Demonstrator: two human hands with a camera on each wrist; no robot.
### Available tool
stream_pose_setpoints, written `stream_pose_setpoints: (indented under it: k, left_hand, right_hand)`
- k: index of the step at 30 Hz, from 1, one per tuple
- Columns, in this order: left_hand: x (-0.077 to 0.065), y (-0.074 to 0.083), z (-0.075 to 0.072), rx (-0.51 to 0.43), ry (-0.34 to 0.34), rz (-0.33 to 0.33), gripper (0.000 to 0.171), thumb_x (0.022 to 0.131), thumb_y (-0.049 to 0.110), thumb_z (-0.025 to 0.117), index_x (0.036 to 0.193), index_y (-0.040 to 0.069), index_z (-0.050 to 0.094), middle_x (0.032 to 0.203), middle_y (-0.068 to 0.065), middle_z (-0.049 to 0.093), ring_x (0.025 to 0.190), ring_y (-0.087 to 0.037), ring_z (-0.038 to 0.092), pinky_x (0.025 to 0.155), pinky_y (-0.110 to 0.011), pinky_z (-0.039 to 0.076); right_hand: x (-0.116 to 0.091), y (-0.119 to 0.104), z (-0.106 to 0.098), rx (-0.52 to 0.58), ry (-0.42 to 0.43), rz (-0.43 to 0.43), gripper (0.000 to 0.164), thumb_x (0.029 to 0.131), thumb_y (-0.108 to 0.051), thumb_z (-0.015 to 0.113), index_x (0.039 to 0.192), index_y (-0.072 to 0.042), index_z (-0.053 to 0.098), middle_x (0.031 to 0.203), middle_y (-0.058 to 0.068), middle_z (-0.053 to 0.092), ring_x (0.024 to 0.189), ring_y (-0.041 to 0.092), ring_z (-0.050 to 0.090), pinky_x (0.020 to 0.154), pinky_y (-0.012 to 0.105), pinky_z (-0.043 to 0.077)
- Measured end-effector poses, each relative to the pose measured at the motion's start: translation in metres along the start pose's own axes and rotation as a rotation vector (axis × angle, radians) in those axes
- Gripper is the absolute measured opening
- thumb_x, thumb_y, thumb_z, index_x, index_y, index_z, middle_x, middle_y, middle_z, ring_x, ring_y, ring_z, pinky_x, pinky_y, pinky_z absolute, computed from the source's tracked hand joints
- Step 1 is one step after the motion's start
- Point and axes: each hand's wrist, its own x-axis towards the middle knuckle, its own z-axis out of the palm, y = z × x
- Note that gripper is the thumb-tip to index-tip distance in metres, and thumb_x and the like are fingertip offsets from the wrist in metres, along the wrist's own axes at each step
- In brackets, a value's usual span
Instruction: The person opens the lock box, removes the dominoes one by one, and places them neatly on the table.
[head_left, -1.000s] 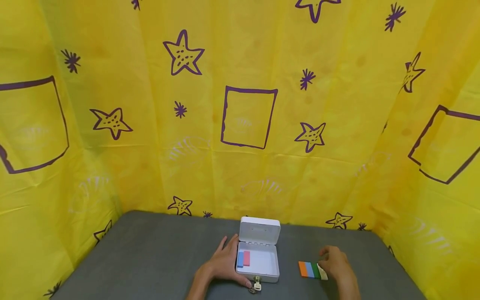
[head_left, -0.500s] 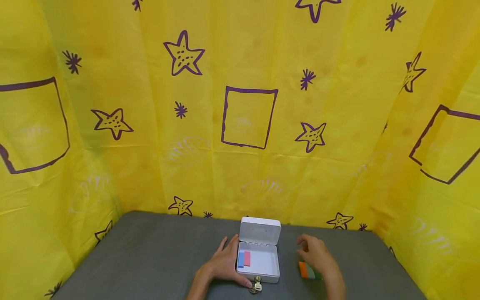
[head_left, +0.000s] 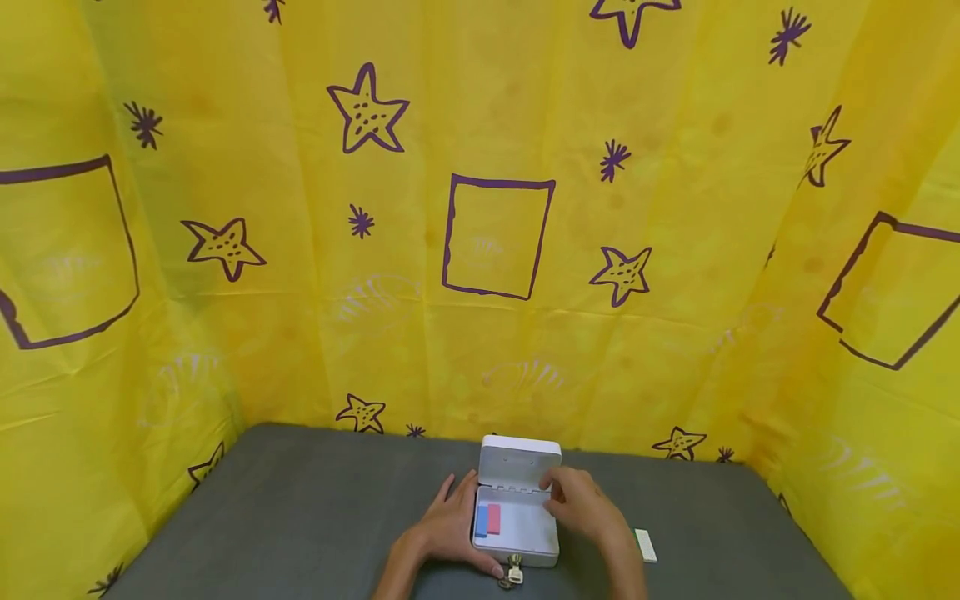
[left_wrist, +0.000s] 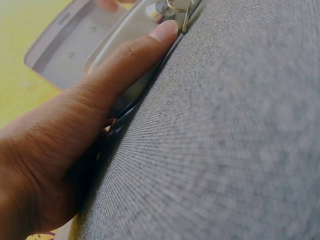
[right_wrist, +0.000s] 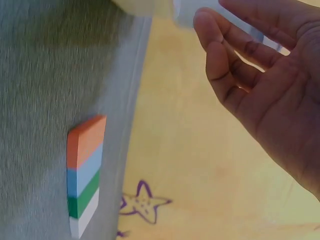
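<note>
A white cash box (head_left: 516, 557) stands on the grey table with its lid (head_left: 520, 462) raised. Inside, along its left wall, lie a blue block (head_left: 482, 521) and a pink block (head_left: 493, 518). My left hand (head_left: 448, 523) rests against the box, straight fingers along the left side and thumb (left_wrist: 135, 55) along the front, by the lock. Over the right part of the box is my right hand (head_left: 581, 504), fingers bent; I cannot tell whether it holds anything. Keys (head_left: 514, 573) hang from the lock.
Right of the box, a row of flat blocks lies on the table: orange (right_wrist: 87, 140), light blue (right_wrist: 86, 172), green (right_wrist: 85, 196) and white (right_wrist: 85, 215). My right forearm hides most of it in the head view. A yellow curtain (head_left: 495, 350) surrounds the table.
My right hand has moved left, from the white end of the block row to over the box. My left hand, the box and the two blocks inside have stayed put.
</note>
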Motion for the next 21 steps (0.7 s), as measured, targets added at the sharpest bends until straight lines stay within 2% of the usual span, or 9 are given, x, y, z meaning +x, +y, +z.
stream_pose_setpoints:
  k: [7,16,21]
  left_hand:
    - [-0.002,0.006,-0.002,0.035,0.011,-0.011,0.137,0.064,0.059,0.093,0.161,-0.005,0.021,0.169,-0.025,0.03,0.16,-0.039,0.026,0.132,-0.063,0.01]
    - [-0.004,0.004,-0.001,0.052,0.018,-0.015,0.137,0.064,0.06,0.093,0.161,-0.006,0.022,0.169,-0.025,0.03,0.16,-0.038,0.027,0.132,-0.062,0.012]
    - [-0.006,0.004,0.0,0.042,0.022,-0.013,0.137,0.063,0.06,0.093,0.16,-0.006,0.023,0.169,-0.025,0.03,0.16,-0.038,0.027,0.132,-0.062,0.012]
  right_hand:
    - [0.01,-0.012,0.015,0.002,-0.054,-0.074,0.012,0.086,0.006,0.072,0.097,0.004,0.07,0.075,0.004,0.062,0.067,0.003,0.048,0.058,0.022,0.044]
    - [0.015,-0.023,0.035,-0.031,-0.084,-0.075,0.013,0.087,0.001,0.076,0.099,0.004,0.071,0.074,0.001,0.058,0.066,0.003,0.045,0.058,0.021,0.041]
    - [0.019,-0.03,0.05,-0.123,-0.082,-0.066,0.014,0.088,-0.002,0.076,0.101,0.003,0.074,0.077,0.005,0.065,0.069,0.008,0.052,0.063,0.027,0.049]
